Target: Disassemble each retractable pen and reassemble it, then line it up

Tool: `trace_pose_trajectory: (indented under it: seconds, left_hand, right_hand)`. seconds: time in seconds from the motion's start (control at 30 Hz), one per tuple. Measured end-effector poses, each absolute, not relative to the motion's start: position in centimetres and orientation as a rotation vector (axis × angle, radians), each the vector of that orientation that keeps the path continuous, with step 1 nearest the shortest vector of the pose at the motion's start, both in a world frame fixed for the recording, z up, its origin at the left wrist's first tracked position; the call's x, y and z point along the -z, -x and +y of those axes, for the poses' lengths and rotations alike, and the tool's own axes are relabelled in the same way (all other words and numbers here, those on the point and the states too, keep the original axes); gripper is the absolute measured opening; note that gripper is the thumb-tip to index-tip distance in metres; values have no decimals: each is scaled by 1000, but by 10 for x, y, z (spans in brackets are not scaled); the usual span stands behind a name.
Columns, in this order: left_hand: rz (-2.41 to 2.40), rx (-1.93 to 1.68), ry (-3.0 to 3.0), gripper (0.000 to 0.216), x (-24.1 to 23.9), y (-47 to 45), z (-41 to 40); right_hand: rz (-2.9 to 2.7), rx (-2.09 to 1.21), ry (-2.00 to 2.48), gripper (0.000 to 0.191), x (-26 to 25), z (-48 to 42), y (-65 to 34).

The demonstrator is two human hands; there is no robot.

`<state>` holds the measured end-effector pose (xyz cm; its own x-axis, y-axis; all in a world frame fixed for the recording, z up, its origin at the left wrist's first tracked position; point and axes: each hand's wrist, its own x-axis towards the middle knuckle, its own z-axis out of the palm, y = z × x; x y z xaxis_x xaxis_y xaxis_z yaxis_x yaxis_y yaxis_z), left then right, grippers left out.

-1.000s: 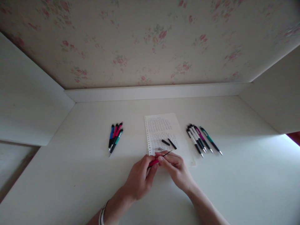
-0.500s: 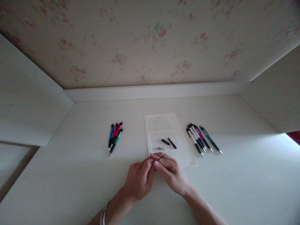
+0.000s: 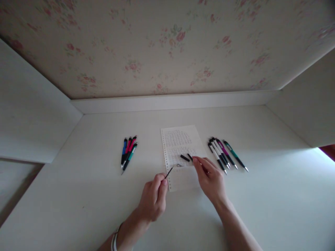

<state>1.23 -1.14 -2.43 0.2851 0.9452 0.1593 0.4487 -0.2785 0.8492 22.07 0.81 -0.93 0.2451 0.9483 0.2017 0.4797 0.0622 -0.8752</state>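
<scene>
My left hand [image 3: 154, 197] is closed around a thin black pen refill [image 3: 169, 172], which sticks up and to the right over the left edge of the paper. My right hand [image 3: 210, 176] pinches the near end of a slim black pen tube [image 3: 190, 157]; its far end still lies on the sheet. Beside it rests a shorter, thicker black pen barrel piece [image 3: 185, 158]. Between the hands a small silver pen tip [image 3: 179, 165] lies on the handwritten, hole-punched paper [image 3: 183, 181].
Several pens [image 3: 128, 153], blue, pink and green with black grips, lie in a group to the left. To the right is another group of pens [image 3: 221, 153], white, purple and green. A white ledge [image 3: 170, 103] and flowered wall close off the desk's back.
My hands were together over the paper's lower edge. They have parted: the right has moved right and forward to the black tube, while the left keeps the refill.
</scene>
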Motion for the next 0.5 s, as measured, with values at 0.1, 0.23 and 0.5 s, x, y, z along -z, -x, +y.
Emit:
trace_pose_trajectory:
  seconds: [0.1,0.23,0.5]
  left_hand:
    - [1203,-856,-1844,17,23,-12,-11]
    - [1141,-789,-1889,17,22,-13,-11]
    - [1096,-745,-1914,20,22,-16,-11]
  right_hand:
    - [-1359,-988,1442,25,9,3,-211]
    - [-1340,-1351,1202,25,8,-5,-191]
    - [-1424,-1246,1147,23,6,-2,-186]
